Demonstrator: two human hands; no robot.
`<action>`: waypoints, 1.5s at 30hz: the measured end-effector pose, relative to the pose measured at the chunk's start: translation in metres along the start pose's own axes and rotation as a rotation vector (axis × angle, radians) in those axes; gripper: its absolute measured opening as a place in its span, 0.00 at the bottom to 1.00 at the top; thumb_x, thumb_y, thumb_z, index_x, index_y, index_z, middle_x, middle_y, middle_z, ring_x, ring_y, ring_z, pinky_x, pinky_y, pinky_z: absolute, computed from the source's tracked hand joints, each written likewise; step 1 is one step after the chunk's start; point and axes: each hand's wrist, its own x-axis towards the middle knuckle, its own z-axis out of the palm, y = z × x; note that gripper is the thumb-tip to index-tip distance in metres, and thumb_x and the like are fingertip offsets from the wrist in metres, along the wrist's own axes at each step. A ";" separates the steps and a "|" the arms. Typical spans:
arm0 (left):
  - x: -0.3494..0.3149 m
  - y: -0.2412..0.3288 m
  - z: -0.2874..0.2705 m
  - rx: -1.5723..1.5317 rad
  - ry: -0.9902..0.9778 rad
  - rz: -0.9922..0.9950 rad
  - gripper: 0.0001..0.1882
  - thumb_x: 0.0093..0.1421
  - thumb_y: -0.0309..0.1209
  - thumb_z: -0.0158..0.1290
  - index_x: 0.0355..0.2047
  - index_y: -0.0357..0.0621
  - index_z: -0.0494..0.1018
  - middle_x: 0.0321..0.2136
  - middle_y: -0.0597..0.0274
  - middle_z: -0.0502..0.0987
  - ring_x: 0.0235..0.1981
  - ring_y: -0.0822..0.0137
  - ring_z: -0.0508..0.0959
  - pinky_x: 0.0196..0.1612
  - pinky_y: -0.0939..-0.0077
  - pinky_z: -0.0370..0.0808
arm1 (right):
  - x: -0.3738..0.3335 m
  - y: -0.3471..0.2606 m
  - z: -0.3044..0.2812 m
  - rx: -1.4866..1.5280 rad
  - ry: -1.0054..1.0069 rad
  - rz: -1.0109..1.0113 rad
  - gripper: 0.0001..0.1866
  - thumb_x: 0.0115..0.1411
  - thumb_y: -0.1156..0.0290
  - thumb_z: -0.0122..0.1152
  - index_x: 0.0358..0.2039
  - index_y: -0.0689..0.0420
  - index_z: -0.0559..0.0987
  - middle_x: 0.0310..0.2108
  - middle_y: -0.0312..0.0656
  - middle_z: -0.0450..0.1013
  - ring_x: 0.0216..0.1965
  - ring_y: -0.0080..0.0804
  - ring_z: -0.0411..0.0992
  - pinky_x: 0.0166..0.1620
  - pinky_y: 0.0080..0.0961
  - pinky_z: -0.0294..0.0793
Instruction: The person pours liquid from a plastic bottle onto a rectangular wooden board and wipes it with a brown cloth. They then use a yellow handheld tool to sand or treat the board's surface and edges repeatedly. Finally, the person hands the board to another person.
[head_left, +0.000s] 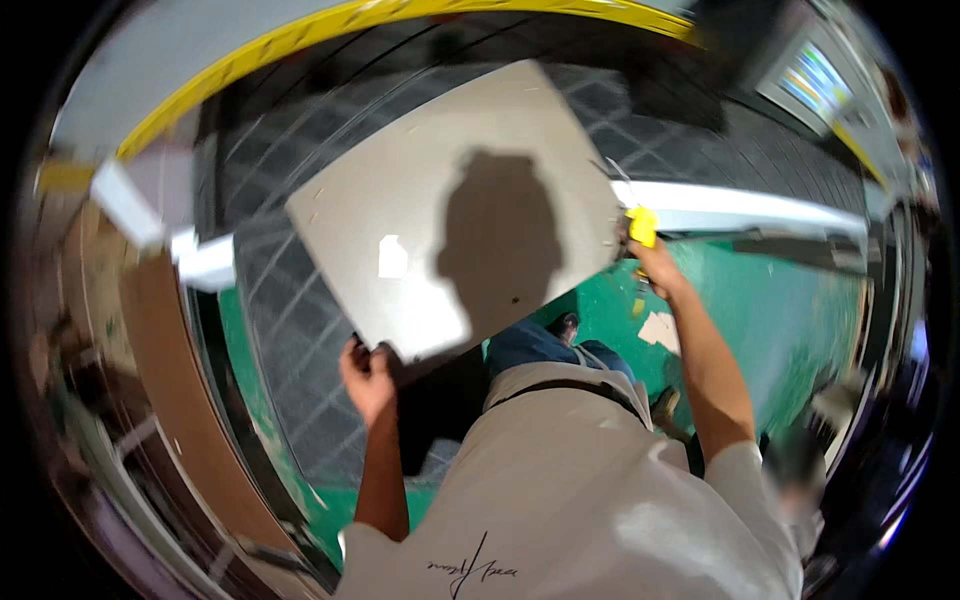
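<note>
A large beige flat panel [400,180] lies slanted in front of me, over a dark patterned surface. My head's shadow falls across it, and a small white label [392,257] sits near its left side. At the panel's near-left corner is my left hand [370,382], its dark-tipped fingers and thumb closed at the edge. My right hand [655,265] is beside the panel's right corner, closed round a yellow hand tool [642,227]. A thin light strip stands up near that tool; blur hides its exact kind. Whether my right fingers also touch the panel, I cannot tell.
A yellow-edged machine part [260,50] arches across the far side. At the far right stands a control screen [812,82]. Beige scraps [660,332] lie on the green floor [770,300]. A blurred person [800,460] is close on my right.
</note>
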 end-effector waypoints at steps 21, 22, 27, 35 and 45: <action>-0.062 0.175 0.071 0.074 -0.090 0.231 0.28 0.62 0.42 0.67 0.49 0.26 0.77 0.44 0.48 0.83 0.44 0.63 0.81 0.51 0.71 0.75 | -0.114 0.162 -0.093 0.439 0.126 0.026 0.05 0.64 0.72 0.55 0.38 0.60 0.75 0.26 0.37 0.69 0.20 0.27 0.69 0.21 0.25 0.71; -0.076 0.184 0.075 0.018 -0.143 0.283 0.26 0.62 0.41 0.67 0.47 0.27 0.78 0.42 0.49 0.83 0.43 0.65 0.81 0.50 0.72 0.75 | -0.120 0.180 -0.098 0.393 0.130 0.048 0.06 0.64 0.73 0.55 0.38 0.60 0.75 0.27 0.37 0.69 0.20 0.27 0.69 0.22 0.25 0.71; -0.183 0.225 0.107 -0.008 -0.256 0.490 0.20 0.63 0.35 0.67 0.45 0.29 0.77 0.40 0.51 0.84 0.41 0.69 0.81 0.47 0.74 0.77 | -0.152 0.266 -0.130 0.472 0.218 0.087 0.07 0.65 0.73 0.55 0.42 0.61 0.74 0.29 0.39 0.70 0.21 0.29 0.70 0.24 0.27 0.74; -0.300 0.237 0.143 0.027 -0.426 0.638 0.20 0.64 0.34 0.66 0.47 0.30 0.76 0.41 0.53 0.83 0.42 0.69 0.80 0.50 0.73 0.76 | -0.231 0.369 -0.152 0.774 0.336 0.085 0.08 0.64 0.75 0.51 0.43 0.61 0.73 0.31 0.41 0.71 0.20 0.31 0.70 0.23 0.27 0.73; -0.367 0.245 0.210 0.138 -0.711 0.773 0.22 0.64 0.37 0.66 0.49 0.29 0.77 0.41 0.53 0.83 0.42 0.68 0.80 0.49 0.73 0.76 | -0.320 0.444 -0.131 1.069 0.548 0.092 0.15 0.63 0.77 0.48 0.50 0.58 0.73 0.36 0.38 0.70 0.27 0.27 0.70 0.24 0.23 0.72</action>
